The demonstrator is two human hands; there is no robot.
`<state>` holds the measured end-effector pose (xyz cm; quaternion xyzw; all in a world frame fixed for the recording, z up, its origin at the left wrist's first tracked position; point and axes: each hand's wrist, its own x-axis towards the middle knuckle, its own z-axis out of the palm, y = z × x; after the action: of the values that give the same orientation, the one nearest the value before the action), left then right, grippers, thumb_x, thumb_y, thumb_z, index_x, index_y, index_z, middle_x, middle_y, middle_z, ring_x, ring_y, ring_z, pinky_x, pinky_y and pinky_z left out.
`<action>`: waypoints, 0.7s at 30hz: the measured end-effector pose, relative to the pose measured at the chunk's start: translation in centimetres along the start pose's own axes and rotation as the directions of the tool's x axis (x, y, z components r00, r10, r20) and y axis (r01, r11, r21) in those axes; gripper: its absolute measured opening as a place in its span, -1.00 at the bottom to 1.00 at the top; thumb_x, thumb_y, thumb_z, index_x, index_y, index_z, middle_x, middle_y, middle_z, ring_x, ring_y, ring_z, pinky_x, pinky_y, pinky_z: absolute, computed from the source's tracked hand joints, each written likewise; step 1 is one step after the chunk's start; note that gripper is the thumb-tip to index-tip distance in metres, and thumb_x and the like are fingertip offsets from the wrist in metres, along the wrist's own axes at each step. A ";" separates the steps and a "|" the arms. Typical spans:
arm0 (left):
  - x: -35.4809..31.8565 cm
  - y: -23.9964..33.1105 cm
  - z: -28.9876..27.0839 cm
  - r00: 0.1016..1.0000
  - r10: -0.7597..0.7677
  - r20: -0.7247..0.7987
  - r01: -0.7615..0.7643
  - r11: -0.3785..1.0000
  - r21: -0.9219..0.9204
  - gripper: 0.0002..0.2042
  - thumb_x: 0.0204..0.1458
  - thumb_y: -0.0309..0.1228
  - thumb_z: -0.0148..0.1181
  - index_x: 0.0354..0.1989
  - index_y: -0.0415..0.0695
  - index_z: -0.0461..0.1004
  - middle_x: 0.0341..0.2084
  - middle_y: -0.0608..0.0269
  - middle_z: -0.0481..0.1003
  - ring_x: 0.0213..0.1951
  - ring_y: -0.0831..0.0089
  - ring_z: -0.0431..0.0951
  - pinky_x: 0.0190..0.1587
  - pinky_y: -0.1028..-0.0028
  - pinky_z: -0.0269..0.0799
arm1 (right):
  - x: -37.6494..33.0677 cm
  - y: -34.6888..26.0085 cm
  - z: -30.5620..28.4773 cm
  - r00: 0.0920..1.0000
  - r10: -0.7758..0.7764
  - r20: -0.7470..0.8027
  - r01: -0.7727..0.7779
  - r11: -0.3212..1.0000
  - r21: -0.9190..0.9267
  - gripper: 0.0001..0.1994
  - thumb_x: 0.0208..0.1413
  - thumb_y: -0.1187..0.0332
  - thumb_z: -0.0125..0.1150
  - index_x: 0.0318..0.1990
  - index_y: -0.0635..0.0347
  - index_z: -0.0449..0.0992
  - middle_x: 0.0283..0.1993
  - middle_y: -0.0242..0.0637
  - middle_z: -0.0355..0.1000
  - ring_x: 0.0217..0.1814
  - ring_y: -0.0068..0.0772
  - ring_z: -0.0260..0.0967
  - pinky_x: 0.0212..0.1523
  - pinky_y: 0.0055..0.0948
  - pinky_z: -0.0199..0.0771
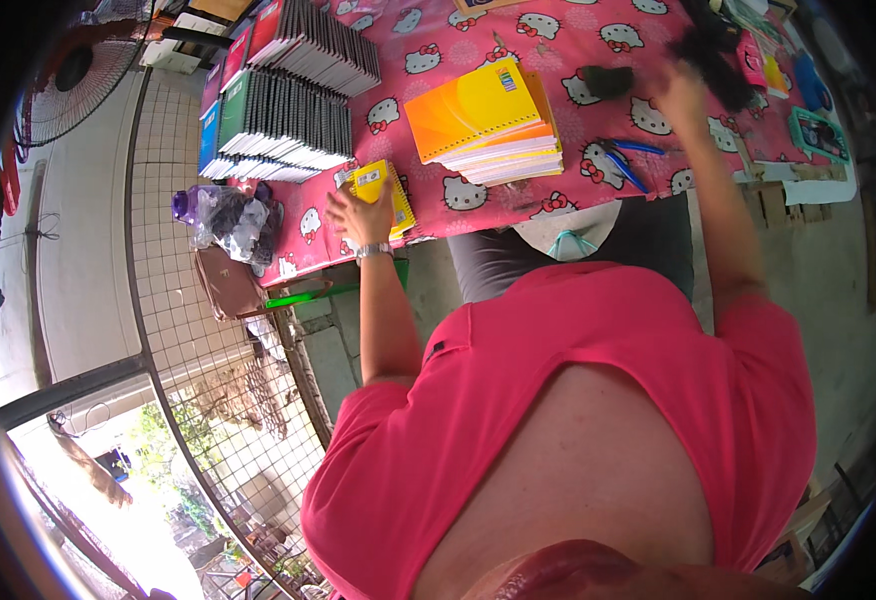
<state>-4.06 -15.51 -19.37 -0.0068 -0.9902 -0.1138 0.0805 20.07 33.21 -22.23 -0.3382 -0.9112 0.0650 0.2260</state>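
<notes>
Notebooks, head view: small yellow spiral-bound pile [404, 209] sits by near edge of table [608, 120], toward its left corner. Left hand [360, 216] is over the pile's left side, fingers spread, thumb lying across the yellow cover; can't tell how much pressure. Right hand [682, 97] is out over the table's right half, blurred, between a dark lump [609, 82] and a black soft-looking bundle [720, 78]. Can't tell if it's spread or pinching anything.

Larger yellow-orange stack [488, 115] mid-table, well in from the left edge. Dark-coil notebook stacks [288, 125] fill the far-left part. Blue-handled pliers [630, 163] near the near edge, right of the yellow-orange stack.

Handling, my judgement: left palm should stay light and flat so the pile doesn't skid off the near edge. Square covers from the sides, keep coils from interlocking. Right hand is best kept clear of the pliers when crossing back.
</notes>
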 end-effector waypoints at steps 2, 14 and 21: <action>0.2 1.7 -0.3 0.985 -0.033 0.171 0.020 0.997 0.080 0.02 -0.34 0.17 0.40 0.33 0.10 0.03 0.36 -0.16 -0.04 0.34 -0.20 0.02 0.28 -0.16 0.03 | 3.0 3.7 -1.0 0.982 0.095 -0.161 -0.123 0.977 -0.176 -0.68 0.09 0.11 0.19 -0.08 0.05 0.49 -0.05 -0.19 0.45 0.04 0.01 0.39 -0.04 -0.03 0.45; 4.3 -3.7 1.0 0.894 0.219 0.390 -0.131 0.962 -0.241 0.15 -0.36 -0.02 0.50 0.42 0.02 -0.14 0.24 -0.31 0.07 0.25 -0.17 0.20 0.22 0.03 0.26 | 3.9 11.1 1.1 0.990 -0.108 0.090 0.123 0.977 -0.176 -0.67 0.13 0.36 0.09 0.08 0.02 0.44 -0.10 -0.11 0.40 -0.05 0.05 0.41 -0.07 -0.08 0.47; 2.7 -0.9 2.1 0.855 0.315 0.413 -0.233 0.943 -0.238 0.24 -0.43 -0.01 0.53 0.44 0.02 -0.21 0.28 -0.30 -0.01 0.25 -0.18 0.21 0.22 0.06 0.27 | 5.2 8.3 -3.5 0.979 -0.004 -0.205 0.034 0.989 0.143 -0.76 0.17 0.34 0.06 -0.03 0.03 0.51 -0.07 -0.05 0.44 -0.10 0.07 0.46 -0.09 -0.14 0.50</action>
<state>-7.08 -15.91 -21.17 -0.1812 -0.9565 -0.1853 -0.1337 23.11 42.78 -19.43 -0.3169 -0.8791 0.0942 0.3433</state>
